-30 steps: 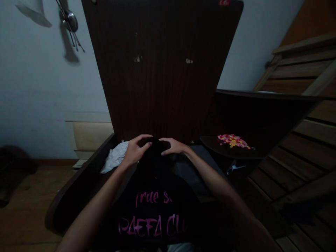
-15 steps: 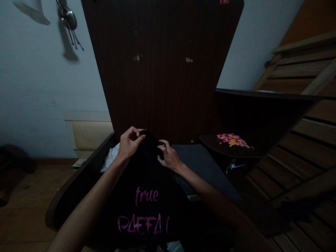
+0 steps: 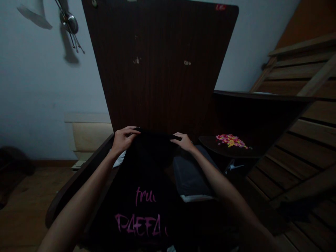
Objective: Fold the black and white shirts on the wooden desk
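Observation:
A black garment with pink lettering (image 3: pixel 138 224) hangs between my hands, its lower part spread toward me. My left hand (image 3: pixel 124 140) pinches one end of its top edge between thumb and fingers. At the other end of that edge, my right hand (image 3: pixel 183 141) grips the cloth, and the edge is stretched nearly straight. A folded dark grey cloth (image 3: pixel 193 175) lies below my right forearm. Some white cloth (image 3: pixel 120 159) shows beside my left wrist. The dim light hides the garment's exact cut.
A tall dark wooden panel (image 3: pixel 160 80) stands right behind the hands. To the right, a dark shelf (image 3: pixel 207 145) holds a pile of small pink and yellow pieces (image 3: pixel 232 140). Slatted wood (image 3: pixel 296 150) borders the far right. A dark rail (image 3: pixel 70 189) runs along the left.
My right hand was off the cloth with fingers spread; now it has moved right and grips the top edge. My left hand shifted slightly left. The garment's top is now stretched wide.

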The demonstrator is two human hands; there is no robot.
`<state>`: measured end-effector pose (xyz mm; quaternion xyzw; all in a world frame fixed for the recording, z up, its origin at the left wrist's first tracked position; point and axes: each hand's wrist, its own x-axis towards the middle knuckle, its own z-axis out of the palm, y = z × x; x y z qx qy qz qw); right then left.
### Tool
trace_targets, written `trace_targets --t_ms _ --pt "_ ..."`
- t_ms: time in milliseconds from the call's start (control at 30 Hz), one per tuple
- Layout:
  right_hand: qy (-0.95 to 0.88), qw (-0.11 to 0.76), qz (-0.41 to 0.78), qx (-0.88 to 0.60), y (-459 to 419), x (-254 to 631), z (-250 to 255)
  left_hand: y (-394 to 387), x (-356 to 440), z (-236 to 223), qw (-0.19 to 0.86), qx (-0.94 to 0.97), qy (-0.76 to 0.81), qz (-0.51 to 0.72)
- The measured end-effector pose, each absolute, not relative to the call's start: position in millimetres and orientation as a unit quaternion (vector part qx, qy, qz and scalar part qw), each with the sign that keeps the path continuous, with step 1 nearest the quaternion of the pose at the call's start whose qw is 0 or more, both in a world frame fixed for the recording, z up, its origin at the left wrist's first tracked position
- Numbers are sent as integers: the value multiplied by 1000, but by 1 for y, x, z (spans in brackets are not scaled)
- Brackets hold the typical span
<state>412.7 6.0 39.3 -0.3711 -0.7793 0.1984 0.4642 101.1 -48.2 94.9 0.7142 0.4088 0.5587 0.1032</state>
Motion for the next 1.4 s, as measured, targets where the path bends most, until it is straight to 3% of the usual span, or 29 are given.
trace_targets --t_ms 100,333,433,667,900,1067,1267,1400 --pt "-747 485 251 -379 16 427 73 -31 94 104 111 698 416 572" --pt "-680 623 210 -324 41 446 155 0 99 154 132 658 393 629" --pt "-669 641 237 -293 41 454 170 8 104 161 157 654 357 648" --pt "-712 481 342 -380 26 471 117 13 106 102 280 684 363 568" --pt "-734 371 376 -427 13 476 61 8 114 53 294 733 404 461" --pt "-743 368 372 -418 1 473 48 7 121 45 311 727 406 459" --pt "-817 373 268 -349 -11 469 51 10 125 41 300 719 396 486" --pt "-803 399 228 -379 -6 473 47 4 127 44 288 720 398 490"
